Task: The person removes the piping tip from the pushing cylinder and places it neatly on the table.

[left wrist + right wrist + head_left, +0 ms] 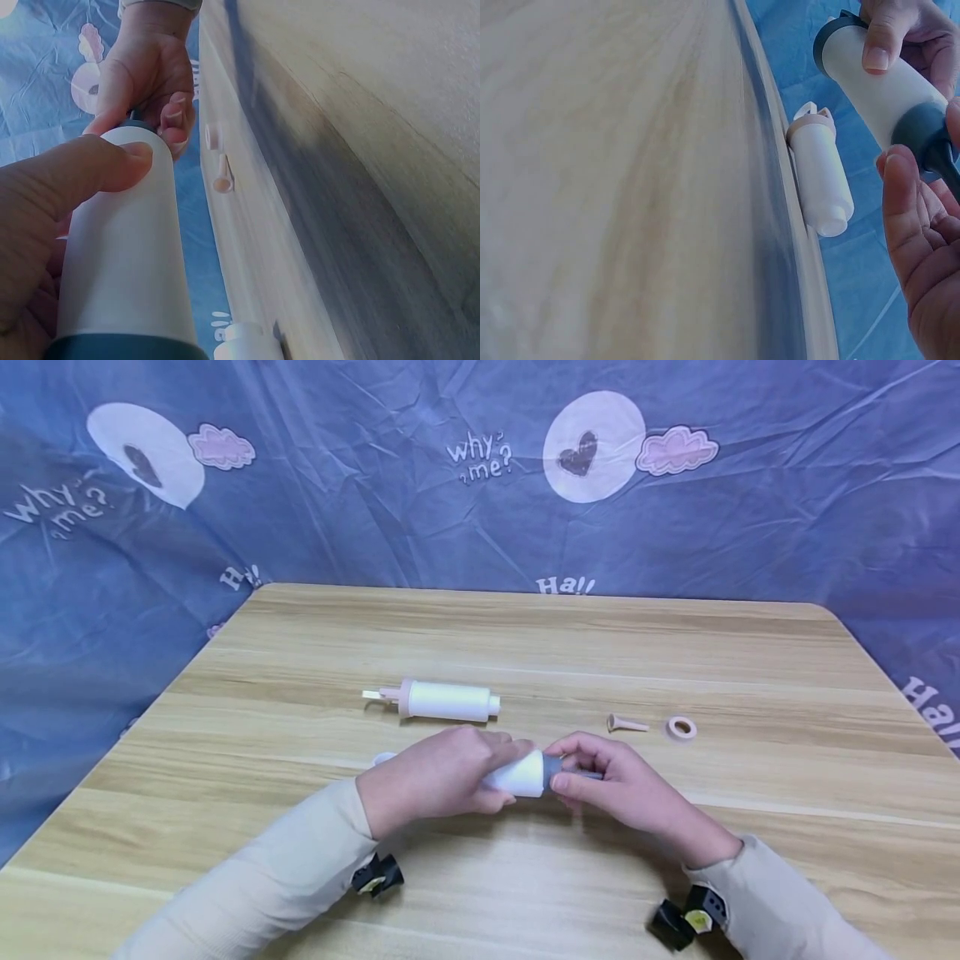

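My left hand grips a white syringe-like tube around its middle, thumb along the top in the left wrist view. The tube lies roughly level above the table, with a dark teal band at its near end in that view. At the other end, my right hand pinches the dark teal nozzle cap between thumb and fingers; a narrow spout sticks out past them. Whether the cap is fully seated cannot be told. Much of the tube's left part is hidden by my left hand in the head view.
A similar white tube with a pink collar lies beyond my left hand. Farther right lie a small pink funnel-shaped nozzle and a pink ring. The wooden table ends at a blue printed cloth.
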